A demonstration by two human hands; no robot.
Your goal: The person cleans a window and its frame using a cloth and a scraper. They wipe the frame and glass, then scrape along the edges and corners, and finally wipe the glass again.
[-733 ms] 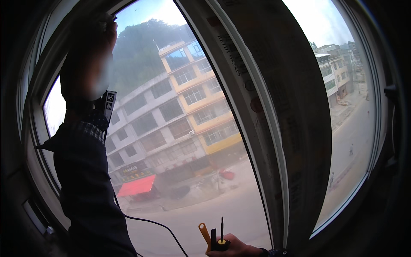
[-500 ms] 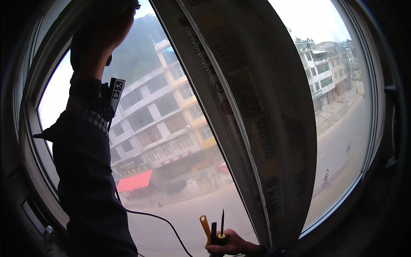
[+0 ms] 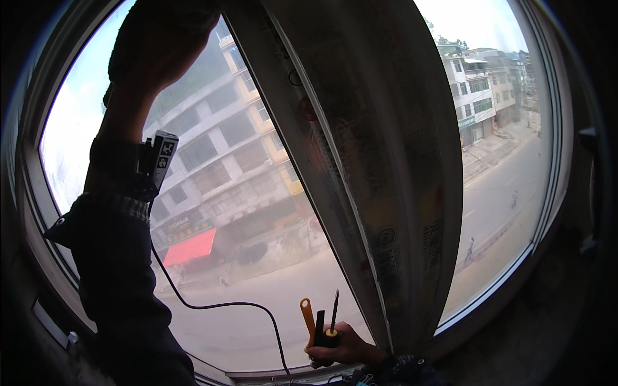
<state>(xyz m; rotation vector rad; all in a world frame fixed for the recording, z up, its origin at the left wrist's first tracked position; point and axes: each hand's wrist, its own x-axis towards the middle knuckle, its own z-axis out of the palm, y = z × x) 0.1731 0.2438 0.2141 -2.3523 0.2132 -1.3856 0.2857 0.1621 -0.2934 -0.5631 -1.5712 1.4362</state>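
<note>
My left arm reaches up along the window, and my left hand is a dark silhouette against the top of the dark window frame post. Its fingers are lost in shadow, so whatever they grip cannot be made out. A small device with a black-and-white pattern is strapped at that wrist, trailing a black cable. Low in front, my right hand is closed round several tools: a screwdriver with its blade upward, an orange handle with a hole, and a flat black tool.
Film with printing covers the wide frame post, which slants between two glass panes. Beyond the left pane stand buildings with a red awning. A street with walkers shows through the right side. The sill runs along the bottom.
My view has tilted, and the outside scene has shifted left in it. My left hand and wrist appear a little lower and larger. The right hand still holds the tools, slightly higher.
</note>
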